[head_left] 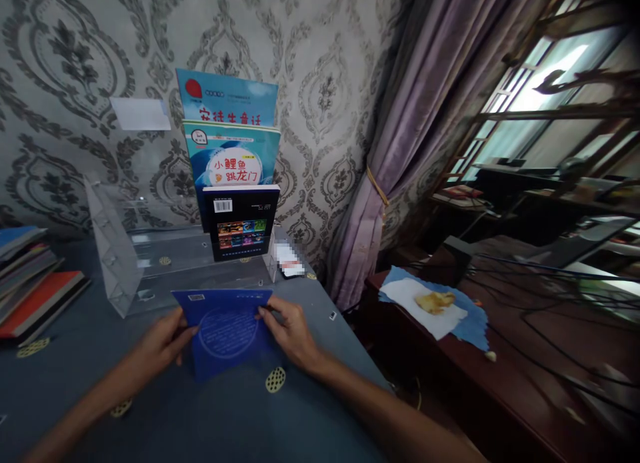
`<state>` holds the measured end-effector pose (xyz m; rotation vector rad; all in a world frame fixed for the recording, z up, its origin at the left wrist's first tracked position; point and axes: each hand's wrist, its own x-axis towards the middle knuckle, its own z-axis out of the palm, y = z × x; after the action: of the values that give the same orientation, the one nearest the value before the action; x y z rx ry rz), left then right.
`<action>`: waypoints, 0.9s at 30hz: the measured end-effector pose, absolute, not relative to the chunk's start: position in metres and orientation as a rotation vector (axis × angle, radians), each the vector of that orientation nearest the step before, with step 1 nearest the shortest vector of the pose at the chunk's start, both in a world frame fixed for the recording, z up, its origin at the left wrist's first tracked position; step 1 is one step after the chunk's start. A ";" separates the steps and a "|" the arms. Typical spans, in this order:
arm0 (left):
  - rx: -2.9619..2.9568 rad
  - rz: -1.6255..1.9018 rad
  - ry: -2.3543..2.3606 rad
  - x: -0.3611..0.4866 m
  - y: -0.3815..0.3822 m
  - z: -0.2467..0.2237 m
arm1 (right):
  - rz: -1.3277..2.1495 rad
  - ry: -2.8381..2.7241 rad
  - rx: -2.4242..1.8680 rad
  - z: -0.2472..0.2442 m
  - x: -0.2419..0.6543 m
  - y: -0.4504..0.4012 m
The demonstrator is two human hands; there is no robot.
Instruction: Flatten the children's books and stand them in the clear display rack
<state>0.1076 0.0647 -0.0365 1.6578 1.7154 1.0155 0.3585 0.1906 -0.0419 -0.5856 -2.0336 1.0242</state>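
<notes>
A blue book (227,333) with a circle of text on its cover is held upright over the table, slightly tilted. My left hand (167,336) pinches its left edge, and my right hand (290,326) grips its upper right edge. Behind it stands a clear tiered rack (117,263). On the rack's right side a black book (243,226) is in front, a teal book (235,153) behind that, and a light blue book (227,96) at the back.
Stacked books (43,303) lie at the left on the grey-blue tablecloth (320,396). A phone-like item (290,259) is right of the rack. Beyond a purple curtain (400,136), a dark red desk (430,376) bears a blue cloth (473,329), white paper and cables.
</notes>
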 end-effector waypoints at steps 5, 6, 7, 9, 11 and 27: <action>1.866 1.063 1.982 0.113 0.076 -0.022 | 0.951 -1.973 -0.613 -0.039 0.352 0.202; 1.899 1.081 2.024 0.116 0.078 -0.017 | 0.937 -1.960 -0.609 -0.038 0.351 0.205; 1.923 1.105 2.053 0.119 0.080 -0.013 | 0.926 -1.951 -0.601 -0.038 0.350 0.208; 1.937 1.144 2.083 0.124 0.084 -0.004 | 0.901 -1.934 -0.574 -0.034 0.348 0.214; 1.944 1.166 2.101 0.128 0.089 0.007 | 0.859 -1.922 -0.532 -0.025 0.346 0.221; 2.154 1.413 2.315 0.128 0.150 0.086 | 0.563 -1.725 -0.309 0.057 0.311 0.290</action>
<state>0.1281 0.1505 0.0864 2.1539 2.3150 1.4128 0.3106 0.2902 0.0573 -0.3087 -1.7251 0.5631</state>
